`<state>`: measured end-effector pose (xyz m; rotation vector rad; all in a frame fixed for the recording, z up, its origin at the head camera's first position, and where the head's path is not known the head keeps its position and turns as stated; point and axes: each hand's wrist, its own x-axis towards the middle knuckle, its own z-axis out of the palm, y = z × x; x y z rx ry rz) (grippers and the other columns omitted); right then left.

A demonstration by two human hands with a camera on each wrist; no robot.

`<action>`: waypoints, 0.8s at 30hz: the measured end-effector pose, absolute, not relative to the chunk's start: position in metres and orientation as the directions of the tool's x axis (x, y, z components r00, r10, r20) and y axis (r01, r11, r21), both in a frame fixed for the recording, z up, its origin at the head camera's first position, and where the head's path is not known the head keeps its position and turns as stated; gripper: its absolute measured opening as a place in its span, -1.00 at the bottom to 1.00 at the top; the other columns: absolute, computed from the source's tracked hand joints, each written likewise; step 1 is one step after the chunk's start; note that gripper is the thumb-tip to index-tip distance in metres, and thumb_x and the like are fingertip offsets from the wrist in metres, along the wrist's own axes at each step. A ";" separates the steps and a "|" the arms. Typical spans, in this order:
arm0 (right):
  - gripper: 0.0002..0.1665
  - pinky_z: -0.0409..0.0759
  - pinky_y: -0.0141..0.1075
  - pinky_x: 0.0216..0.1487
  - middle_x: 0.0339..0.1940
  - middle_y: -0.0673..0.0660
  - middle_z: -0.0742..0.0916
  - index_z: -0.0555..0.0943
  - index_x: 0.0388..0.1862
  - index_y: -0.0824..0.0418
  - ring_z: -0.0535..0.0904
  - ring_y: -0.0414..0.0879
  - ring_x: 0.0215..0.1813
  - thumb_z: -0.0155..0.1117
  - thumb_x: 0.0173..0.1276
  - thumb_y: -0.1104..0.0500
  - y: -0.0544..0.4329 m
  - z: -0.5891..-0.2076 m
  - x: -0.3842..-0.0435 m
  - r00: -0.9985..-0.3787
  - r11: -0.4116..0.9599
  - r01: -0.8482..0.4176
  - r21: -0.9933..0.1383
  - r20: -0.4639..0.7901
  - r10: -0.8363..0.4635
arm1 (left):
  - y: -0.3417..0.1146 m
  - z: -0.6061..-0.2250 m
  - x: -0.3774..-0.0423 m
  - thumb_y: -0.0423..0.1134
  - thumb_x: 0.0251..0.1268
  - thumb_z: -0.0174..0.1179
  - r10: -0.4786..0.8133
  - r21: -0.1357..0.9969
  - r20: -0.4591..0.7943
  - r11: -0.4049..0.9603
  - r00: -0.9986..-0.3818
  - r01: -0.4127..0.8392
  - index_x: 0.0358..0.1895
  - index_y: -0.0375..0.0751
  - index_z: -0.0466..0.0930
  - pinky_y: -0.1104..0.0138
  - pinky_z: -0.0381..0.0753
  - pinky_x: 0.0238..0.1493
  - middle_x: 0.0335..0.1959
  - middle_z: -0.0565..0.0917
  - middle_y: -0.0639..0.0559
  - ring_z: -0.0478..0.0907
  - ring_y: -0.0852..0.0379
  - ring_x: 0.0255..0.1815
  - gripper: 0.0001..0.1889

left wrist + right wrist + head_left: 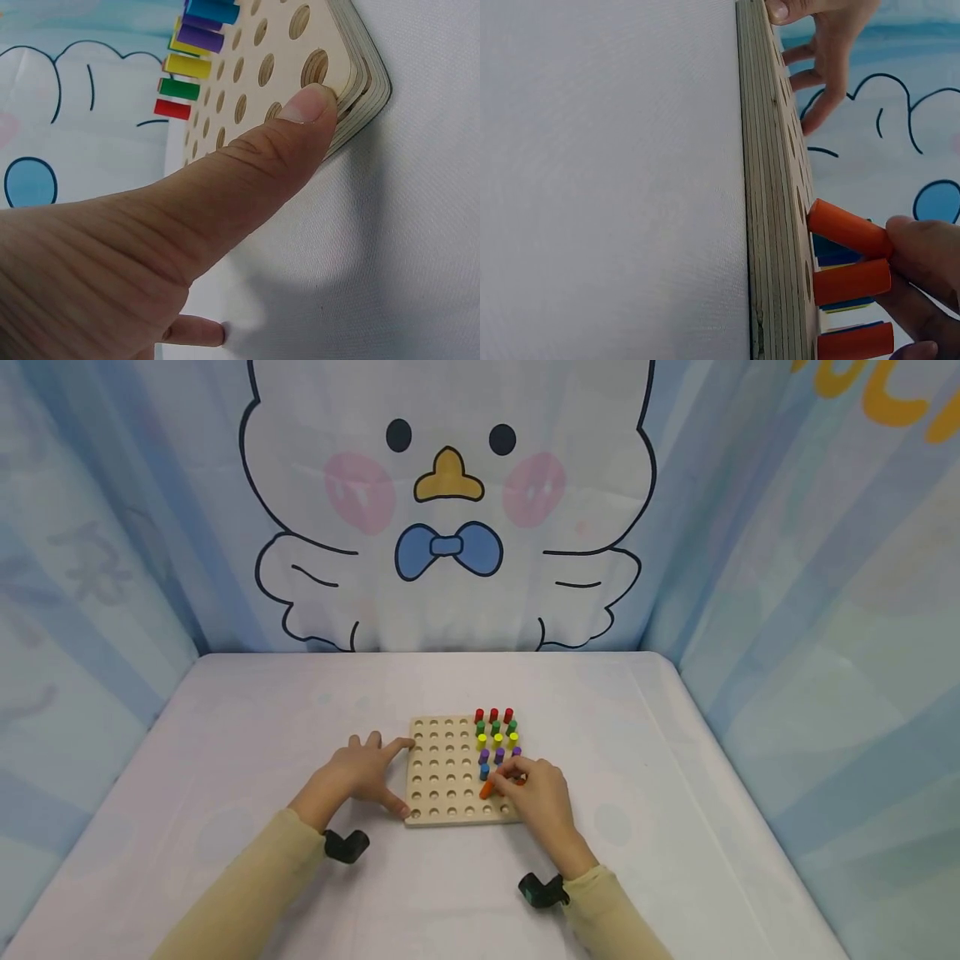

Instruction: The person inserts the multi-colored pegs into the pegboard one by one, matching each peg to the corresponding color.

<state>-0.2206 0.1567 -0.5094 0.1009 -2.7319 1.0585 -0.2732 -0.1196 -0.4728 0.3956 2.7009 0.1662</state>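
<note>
A wooden pegboard [441,817] with rows of round holes lies on the table. My left hand [358,771] is spread along its left side, thumb [247,161] pressing the near left corner and a finger touching the edge farther back. With thumb and fingers my right hand [546,795] pinches an orange peg [849,227], which leans at a tilt with its lower end right at a hole. Two more orange pegs [853,281] stand beside it in the same row. Behind them are rows of blue [484,772], purple [499,755], yellow [498,741], green [496,727] and red pegs [493,716], some partly hidden by the right hand.
The board's left columns show bare holes. A white cloth covers the table [262,718], and printed curtains [450,602] enclose its back and both sides. Each wrist carries a small black camera [542,890].
</note>
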 end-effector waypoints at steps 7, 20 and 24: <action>-0.84 0.27 -0.31 -0.38 -0.66 -0.11 0.59 0.76 -0.44 -0.02 0.37 -0.16 -0.45 0.57 0.27 0.02 0.154 -0.505 -0.219 -0.968 0.794 -0.173 -0.583 0.250 -0.027 | -0.121 -0.474 -0.274 0.40 -0.29 0.61 0.292 0.171 -0.371 0.954 -0.882 0.244 0.58 0.20 0.23 -0.07 0.58 -0.01 0.23 0.45 -0.29 0.42 -0.26 0.09 0.22; -0.85 0.41 -0.28 -0.27 -0.28 0.00 0.76 0.74 -0.33 0.07 0.45 -0.17 -0.39 0.46 0.40 0.05 0.160 -0.499 -0.221 -0.943 0.789 -0.261 -0.557 0.323 -0.084 | -0.121 -0.475 -0.273 0.42 -0.27 0.59 0.286 0.174 -0.377 0.956 -0.881 0.236 0.60 0.20 0.22 -0.04 0.58 -0.01 0.24 0.45 -0.28 0.42 -0.24 0.09 0.23; -0.82 0.52 -0.24 -0.24 -0.15 0.03 0.77 0.76 -0.21 0.10 0.55 -0.12 -0.28 0.41 0.45 0.01 0.178 -0.495 -0.225 -0.952 0.807 -0.223 -0.546 0.299 -0.060 | -0.123 -0.480 -0.270 0.44 -0.18 0.54 0.283 0.159 -0.373 0.958 -0.884 0.240 0.63 0.19 0.19 -0.09 0.58 0.08 0.32 0.44 -0.30 0.45 -0.25 0.16 0.21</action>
